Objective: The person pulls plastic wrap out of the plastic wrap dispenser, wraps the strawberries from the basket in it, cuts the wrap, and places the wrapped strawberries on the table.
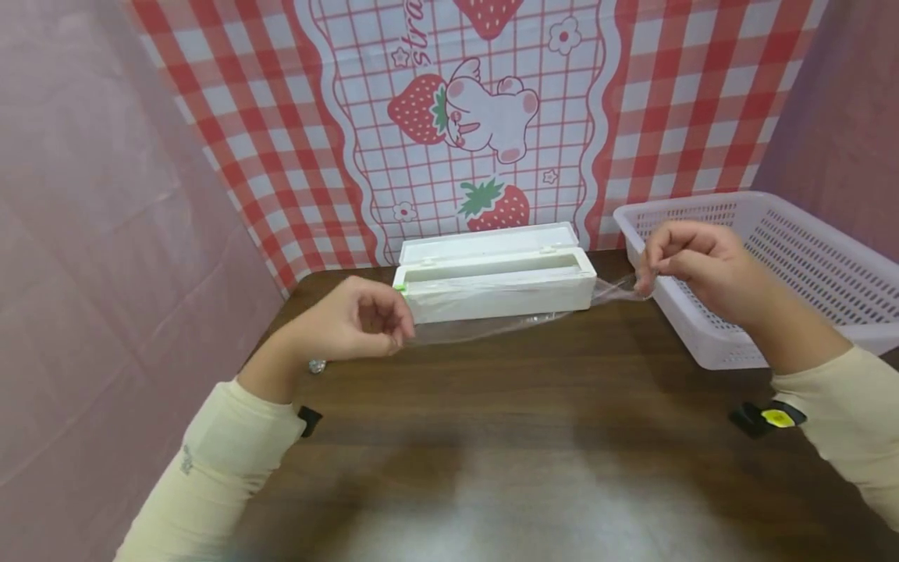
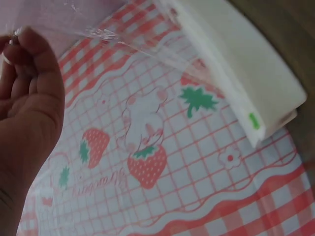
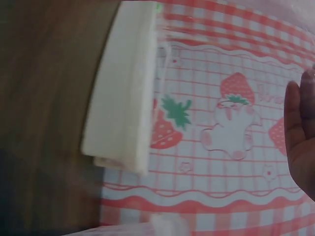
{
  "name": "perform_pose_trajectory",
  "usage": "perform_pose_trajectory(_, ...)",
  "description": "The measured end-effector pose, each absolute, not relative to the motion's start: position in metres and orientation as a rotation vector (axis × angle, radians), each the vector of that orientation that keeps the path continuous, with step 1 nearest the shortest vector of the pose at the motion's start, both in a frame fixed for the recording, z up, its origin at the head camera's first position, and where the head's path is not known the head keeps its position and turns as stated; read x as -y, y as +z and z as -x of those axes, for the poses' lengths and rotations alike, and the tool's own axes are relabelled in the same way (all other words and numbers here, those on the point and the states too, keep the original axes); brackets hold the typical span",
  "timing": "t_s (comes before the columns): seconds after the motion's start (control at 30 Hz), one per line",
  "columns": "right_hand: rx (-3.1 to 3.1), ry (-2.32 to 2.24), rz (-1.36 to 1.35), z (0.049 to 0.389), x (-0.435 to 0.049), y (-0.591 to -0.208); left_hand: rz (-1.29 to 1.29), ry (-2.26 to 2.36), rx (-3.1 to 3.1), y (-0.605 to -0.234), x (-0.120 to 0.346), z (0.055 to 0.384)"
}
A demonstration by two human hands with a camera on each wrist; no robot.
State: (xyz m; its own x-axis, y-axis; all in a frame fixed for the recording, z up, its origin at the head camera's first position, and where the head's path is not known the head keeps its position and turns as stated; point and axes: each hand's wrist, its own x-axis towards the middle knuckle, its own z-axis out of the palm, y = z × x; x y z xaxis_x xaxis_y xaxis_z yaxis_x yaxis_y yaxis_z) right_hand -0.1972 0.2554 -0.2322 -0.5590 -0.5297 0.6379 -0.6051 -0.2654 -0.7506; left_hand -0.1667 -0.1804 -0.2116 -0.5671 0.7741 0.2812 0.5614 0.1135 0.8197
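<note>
Clear plastic wrap [image 1: 485, 328] stretches from a white box-shaped dispenser [image 1: 502, 293] toward both hands. The dispenser's lid [image 1: 492, 243] is raised at the back, and a small green piece [image 1: 400, 288] marks its left end. At the left, my left hand [image 1: 354, 320] pinches one end of the wrap between thumb and fingers. On the other side, my right hand [image 1: 702, 265] pinches the opposite end, which is bunched near the dispenser's right end. In the left wrist view, the wrap [image 2: 106, 34] runs from the fingertips to the dispenser [image 2: 241, 64].
A white plastic basket [image 1: 709, 343] stands on the right, below and beyond the right hand. Near the left wrist lies a small shiny object [image 1: 317, 365] on the brown wooden table [image 1: 492, 437]. A red checked strawberry cloth [image 1: 485, 117] hangs behind.
</note>
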Motion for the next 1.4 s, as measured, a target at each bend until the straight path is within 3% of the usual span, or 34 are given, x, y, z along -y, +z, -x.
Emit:
perform_pose_trajectory(0.27, 2.299, 1.800, -1.591, 0.192, -0.261, -0.259, -1.209, 1.086, -2.018, -0.246, 0.170, 0.164)
perform_pose_trajectory(0.6, 2.572, 1.621, -2.053, 0.190, -0.249, -0.295, -1.073, 0.768, -2.001, -0.286, 0.169, 0.169)
perform_pose_trajectory(0.9, 2.859, 1.312, -2.007, 0.180, -0.238, -0.312, -1.059, 0.636, -2.011, -0.309, 0.160, 0.172)
perform_pose_trajectory(1.4, 3.162, 0.812, -1.765, 0.168, -0.228, -0.317, -0.990, 0.535, -2.004, -0.318, 0.163, 0.167)
